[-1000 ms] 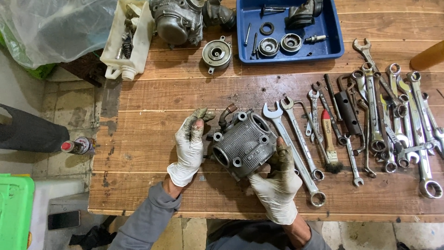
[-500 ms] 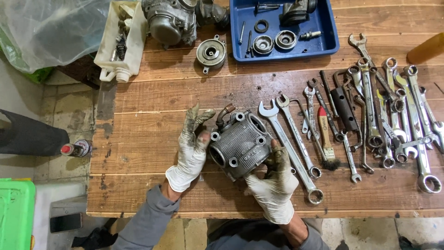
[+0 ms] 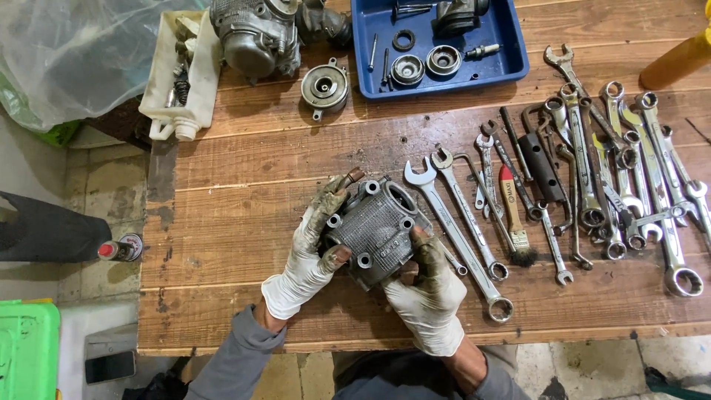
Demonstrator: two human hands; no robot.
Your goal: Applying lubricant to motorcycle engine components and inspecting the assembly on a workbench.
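A grey finned metal engine cylinder [image 3: 376, 228] with bolt holes at its corners rests on the wooden workbench [image 3: 222, 207], gripped from both sides. My left hand [image 3: 311, 252], in a dirty white glove, clasps its left side with fingers over the top edge. Against the lower right side presses my right hand [image 3: 428, 289], also gloved, thumb up on the fins. Two long combination wrenches [image 3: 459, 230] lie just right of the cylinder.
Many wrenches [image 3: 615, 170] and a small brush [image 3: 515, 218] are spread across the right of the bench. A blue tray [image 3: 511, 52] with bearings, an engine part [image 3: 255, 33], a round cover [image 3: 324, 87] and a white cut container [image 3: 181, 78] sit along the far edge.
Both hands stay on the cylinder, which has turned slightly between them. The view has shifted a little.
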